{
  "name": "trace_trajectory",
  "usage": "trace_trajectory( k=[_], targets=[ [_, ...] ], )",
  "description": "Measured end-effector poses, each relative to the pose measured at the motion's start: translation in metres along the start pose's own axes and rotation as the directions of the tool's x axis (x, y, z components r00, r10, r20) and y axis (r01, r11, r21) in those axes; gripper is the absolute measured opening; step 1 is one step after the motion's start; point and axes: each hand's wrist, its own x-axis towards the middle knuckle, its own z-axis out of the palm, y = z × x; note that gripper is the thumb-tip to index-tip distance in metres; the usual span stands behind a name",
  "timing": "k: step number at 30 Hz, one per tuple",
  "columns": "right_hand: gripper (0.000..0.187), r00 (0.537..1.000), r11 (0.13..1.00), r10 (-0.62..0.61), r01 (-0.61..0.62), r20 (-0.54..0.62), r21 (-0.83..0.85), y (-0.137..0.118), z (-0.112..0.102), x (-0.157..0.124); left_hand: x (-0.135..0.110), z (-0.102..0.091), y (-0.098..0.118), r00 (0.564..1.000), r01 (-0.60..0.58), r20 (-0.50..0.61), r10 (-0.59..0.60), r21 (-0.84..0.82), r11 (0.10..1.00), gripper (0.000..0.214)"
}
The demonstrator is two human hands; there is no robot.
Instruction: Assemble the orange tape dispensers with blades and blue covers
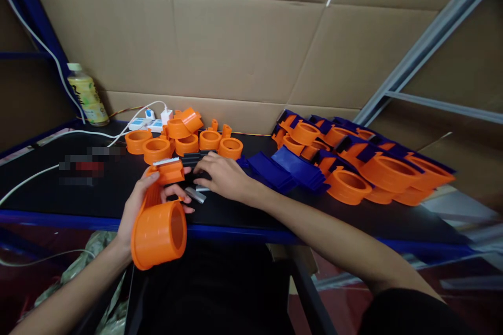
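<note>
My left hand (137,201) is closed around the arm of an orange tape dispenser (159,233), its hollow ring turned toward me. A serrated metal blade (166,162) lies across the dispenser's upper end. Beyond it, my right hand (222,174) reaches down to several black strips (196,158) on the table, thumb and fingers apart; whether a fingertip touches a strip is hard to see. Just below these fingers lie loose metal blades (195,194), partly hidden by the hand.
Several orange dispenser bodies (157,150) stand at the back of the black table (106,188). Blue plates (271,170) lie right of my right hand, before a pile of orange-and-blue dispensers (349,186). A power strip (151,124), white cables and a bottle (88,97) sit back left.
</note>
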Motion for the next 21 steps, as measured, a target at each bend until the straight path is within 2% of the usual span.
trace_trajectory(
  k=[4, 7, 10, 13, 18, 21],
  targets=[
    [0.015, 0.998, 0.994, 0.051, -0.047, -0.031, 0.096, 0.004, -0.007, -0.003, -0.002, 0.005, -0.004, 0.998, -0.052, -0.045, 0.052, 0.011, 0.999, 0.038],
    [0.014, 0.988, 0.971, 0.098, -0.068, -0.123, 0.229, 0.007, -0.018, -0.006, -0.001, 0.007, -0.009, 0.988, -0.135, -0.067, 0.136, 0.033, 0.99, 0.027],
    [0.017, 0.962, 0.9, 0.175, -0.07, -0.209, 0.429, 0.01, -0.031, -0.01, 0.001, 0.008, -0.012, 0.98, -0.182, -0.068, 0.187, 0.08, 0.98, 0.024],
    [0.019, 0.947, 0.823, 0.214, -0.043, -0.238, 0.567, 0.009, -0.037, -0.012, 0.002, 0.008, -0.014, 0.979, -0.181, -0.068, 0.19, 0.124, 0.976, 0.025],
    [0.019, 0.957, 0.85, 0.098, 0.061, -0.272, 0.524, -0.001, -0.027, -0.009, 0.002, 0.009, -0.016, 0.988, -0.146, -0.034, 0.153, 0.154, 0.977, 0.024],
    [0.02, 0.943, 0.877, 0.08, 0.087, -0.323, 0.472, -0.011, -0.015, -0.008, 0.002, 0.008, -0.018, 0.994, -0.105, 0.006, 0.106, 0.186, 0.977, 0.028]
  ],
)
